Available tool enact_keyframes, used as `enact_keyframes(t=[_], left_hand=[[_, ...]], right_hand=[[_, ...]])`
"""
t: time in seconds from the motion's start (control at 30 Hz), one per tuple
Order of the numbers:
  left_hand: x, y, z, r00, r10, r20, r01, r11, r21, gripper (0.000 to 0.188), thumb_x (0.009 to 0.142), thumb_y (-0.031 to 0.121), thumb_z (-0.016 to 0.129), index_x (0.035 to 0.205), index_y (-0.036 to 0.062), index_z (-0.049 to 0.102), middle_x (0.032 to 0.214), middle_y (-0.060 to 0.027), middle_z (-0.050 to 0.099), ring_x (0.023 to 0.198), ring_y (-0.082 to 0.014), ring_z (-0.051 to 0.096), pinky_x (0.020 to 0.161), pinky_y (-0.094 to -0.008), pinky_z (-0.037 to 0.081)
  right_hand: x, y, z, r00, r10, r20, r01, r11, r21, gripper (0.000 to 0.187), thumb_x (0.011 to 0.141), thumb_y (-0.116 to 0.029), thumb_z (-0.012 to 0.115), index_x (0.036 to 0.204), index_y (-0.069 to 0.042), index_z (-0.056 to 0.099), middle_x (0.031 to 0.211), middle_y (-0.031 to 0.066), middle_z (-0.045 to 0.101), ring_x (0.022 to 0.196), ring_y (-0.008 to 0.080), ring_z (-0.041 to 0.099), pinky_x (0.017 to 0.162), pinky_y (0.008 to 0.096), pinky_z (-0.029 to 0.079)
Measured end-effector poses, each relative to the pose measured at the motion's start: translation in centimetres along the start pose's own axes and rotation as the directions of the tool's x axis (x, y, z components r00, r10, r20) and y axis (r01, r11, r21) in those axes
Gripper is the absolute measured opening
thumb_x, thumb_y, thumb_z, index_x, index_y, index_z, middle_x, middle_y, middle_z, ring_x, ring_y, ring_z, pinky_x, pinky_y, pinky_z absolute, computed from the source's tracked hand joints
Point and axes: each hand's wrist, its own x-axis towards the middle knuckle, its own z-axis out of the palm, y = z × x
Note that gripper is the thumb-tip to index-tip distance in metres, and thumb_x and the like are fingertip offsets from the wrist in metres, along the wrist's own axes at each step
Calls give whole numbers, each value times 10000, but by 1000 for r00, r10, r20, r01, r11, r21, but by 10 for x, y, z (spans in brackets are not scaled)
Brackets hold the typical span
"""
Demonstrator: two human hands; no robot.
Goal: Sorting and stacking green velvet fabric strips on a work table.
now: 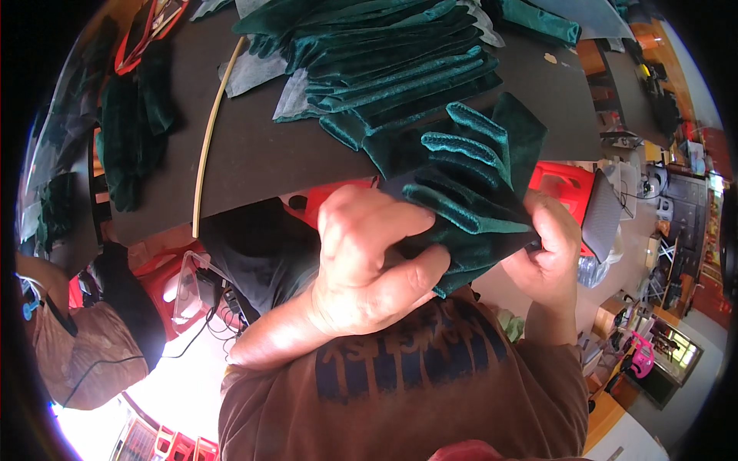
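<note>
Green velvet, gathered into a folded piece (473, 190), sits between the two hands in my feed, and that in-between placing is the relation I would steer by. From the left hand (357, 257) the piece lies to the right and a little outward; from the right hand (550, 246) it lies to the left and outward. Neither is clearly nearer, since both touch it. I read the left hand as curled, thumb and forefinger gripping the lower left of the velvet, while the right pinches the lower right corner; some of its fingers are hidden from me behind the cloth. The fold ridges slant from upper left down toward the right hand, so I'd take that slant, more than the piece's uneven outline, as its working axis. Its far end overlaps the near edge of the desk (269, 157) in my view; whether it rests there, I cannot tell. Just beyond lies a layered pile of matching velvet (392, 65), with a thin pale strip (208, 146) well off to the left.
</note>
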Motion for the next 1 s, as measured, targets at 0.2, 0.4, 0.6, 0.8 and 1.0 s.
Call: enact_keyframes(t=[0.2,0.4,0.6,0.8,1.0], left_hand=[[-4,3,11,963,105,-249,-54,978,204,286,507,179,692,791,148,673,1165,-121,595,949,-258,553,787,-400,430],[-13,5,6,989,73,-131,-43,976,216,276,512,203,685,785,165,675,1190,-120,622,1023,-284,553,839,-442,419],[6,-8,0,989,143,-35,-140,987,77,301,674,307,791,790,63,658,1239,-245,517,1093,-346,518,821,-413,447],[12,2,-8,996,31,80,-35,998,49,305,700,304,789,778,55,630,1176,-224,550,1073,-336,515,782,-372,447],[3,13,0,1000,-6,13,5,995,100,212,557,227,699,734,133,630,930,-43,629,897,-244,595,857,-423,384]], right_hand=[[0,-4,1,998,-48,-43,48,999,-1,323,663,-70,709,957,3,598,864,153,639,741,333,625,656,374,494],[-3,-2,0,998,-64,-20,64,998,-10,322,683,-60,703,982,8,605,878,154,646,761,318,640,672,354,501],[-13,6,1,990,135,33,-137,920,368,384,748,-70,663,1109,43,596,921,96,656,825,152,631,754,279,491],[-13,7,3,976,215,36,-203,838,506,377,738,-82,666,1080,60,597,886,98,653,789,152,623,730,270,483],[-11,1,2,981,191,13,-182,910,373,363,716,-85,676,1040,60,601,865,134,645,751,218,632,685,288,477]])
